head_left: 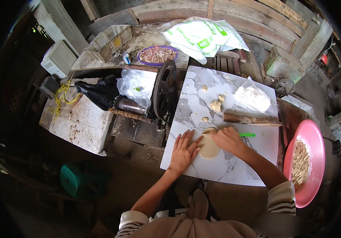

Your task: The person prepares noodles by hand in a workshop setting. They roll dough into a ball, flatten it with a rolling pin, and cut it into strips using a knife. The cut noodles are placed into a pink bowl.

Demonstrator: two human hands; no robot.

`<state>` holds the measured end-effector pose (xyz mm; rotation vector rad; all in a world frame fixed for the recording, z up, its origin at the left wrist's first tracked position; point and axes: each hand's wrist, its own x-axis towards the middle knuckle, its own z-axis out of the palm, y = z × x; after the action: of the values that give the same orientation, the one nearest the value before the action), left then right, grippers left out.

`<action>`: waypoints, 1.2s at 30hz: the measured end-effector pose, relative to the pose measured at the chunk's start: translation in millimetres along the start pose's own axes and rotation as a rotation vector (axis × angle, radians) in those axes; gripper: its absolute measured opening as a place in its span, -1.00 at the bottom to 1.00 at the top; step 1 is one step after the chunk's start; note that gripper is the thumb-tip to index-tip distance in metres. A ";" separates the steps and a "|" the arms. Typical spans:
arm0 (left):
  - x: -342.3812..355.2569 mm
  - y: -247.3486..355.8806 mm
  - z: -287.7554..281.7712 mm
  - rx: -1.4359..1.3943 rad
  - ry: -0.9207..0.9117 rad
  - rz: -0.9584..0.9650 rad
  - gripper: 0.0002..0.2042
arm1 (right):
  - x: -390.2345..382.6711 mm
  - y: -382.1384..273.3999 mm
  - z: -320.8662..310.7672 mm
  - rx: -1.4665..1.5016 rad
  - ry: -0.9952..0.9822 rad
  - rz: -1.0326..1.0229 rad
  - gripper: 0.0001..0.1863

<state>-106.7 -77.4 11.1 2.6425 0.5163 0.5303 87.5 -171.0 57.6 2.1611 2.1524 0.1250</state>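
A flat, rounded sheet of dough lies on the marble-patterned board in front of me. My left hand rests open at the dough's left side, fingers spread, the fingertips touching its edge. My right hand is closed over the upper right edge, fingers curled on the dough, where a flap looks lifted or folded. Its fingertips are partly hidden. Just right of that hand a bright green handle shows; its other end is hidden. Beyond lies a wooden rolling pin, with lumps of dough farther off.
A plastic bag of white flour sits on the board. To its left stands a hand-cranked machine with a large wheel. At right is a pink basin of cut strips. Behind are a purple tray and white sacks.
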 end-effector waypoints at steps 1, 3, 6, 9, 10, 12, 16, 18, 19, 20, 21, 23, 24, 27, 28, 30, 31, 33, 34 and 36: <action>0.1 0.2 0.1 0.009 -0.007 0.001 -0.57 | -1.7 2.4 1.2 -0.005 -0.012 -0.002 -0.88; -0.4 -0.1 0.5 0.029 -0.022 0.003 -0.56 | -5.5 7.9 3.7 -0.012 -0.033 -0.006 -0.89; -0.3 -0.6 0.9 0.033 -0.029 0.006 -0.56 | -14.3 18.7 1.5 0.062 -0.084 0.020 -0.89; 0.4 0.5 -0.9 0.040 -0.028 0.017 -0.57 | -29.2 29.7 0.2 0.067 -0.122 0.026 -0.88; 1.7 1.6 -1.0 0.035 -0.006 0.015 -0.57 | -34.3 31.7 -1.1 0.074 -0.141 0.050 -0.88; 5.7 3.8 -1.3 0.028 0.038 0.012 -0.57 | -44.3 35.0 -4.0 0.088 -0.177 0.097 -0.87; 25.4 7.3 9.9 -0.074 0.080 -0.044 -0.58 | -73.2 54.8 -6.2 0.069 -0.186 0.156 -0.84; 41.9 7.9 19.7 -0.072 0.078 -0.033 -0.61 | -84.7 62.4 -4.4 0.116 -0.197 0.205 -0.82; 50.1 9.6 24.6 -0.079 0.065 -0.050 -0.62 | -88.9 61.9 0.9 0.080 -0.110 0.240 -0.81; 57.6 11.6 29.1 -0.085 0.052 -0.067 -0.63 | -93.8 59.0 12.7 0.043 -0.023 0.274 -0.79; 64.1 11.9 34.1 -0.089 0.036 -0.085 -0.65 | -96.8 57.7 24.9 0.009 0.064 0.307 -0.77; 74.8 8.5 37.3 -0.206 -0.061 -0.158 -0.64 | -98.7 57.2 44.4 -0.031 0.153 0.361 -0.73; 77.4 3.0 39.5 -0.255 -0.108 -0.203 -0.63 | -96.2 56.4 51.0 -0.045 0.200 0.379 -0.71; 81.8 -15.7 51.6 -0.225 -0.137 -0.139 -0.68 | -82.7 46.5 37.6 -0.061 0.170 0.450 -0.66; 82.9 -17.7 53.6 -0.230 -0.122 -0.096 -0.70 | -81.1 44.6 33.7 -0.011 0.156 0.470 -0.65; 86.4 -15.8 51.8 -0.241 -0.093 -0.006 -0.74 | -78.0 41.1 27.7 0.087 0.128 0.511 -0.61; 88.7 -12.2 47.8 -0.338 -0.135 -0.039 -0.76 | -75.7 38.5 28.2 0.070 0.209 0.504 -0.60; 92.0 -2.8 38.3 -0.528 -0.227 -0.107 -0.78 | -68.6 31.6 32.1 0.036 0.367 0.490 -0.58; 94.3 -1.5 33.8 -0.621 -0.180 -0.108 -0.77 | -58.4 24.6 26.3 0.163 0.390 0.479 -0.59; 102.1 -1.2 27.7 -0.812 -0.092 -0.109 -0.76 | -33.5 8.9 14.5 0.416 0.431 0.454 -0.61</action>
<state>-7.3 -41.5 16.1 1.8433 0.3178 0.4541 98.0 -204.6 44.5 3.0929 1.9592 0.2031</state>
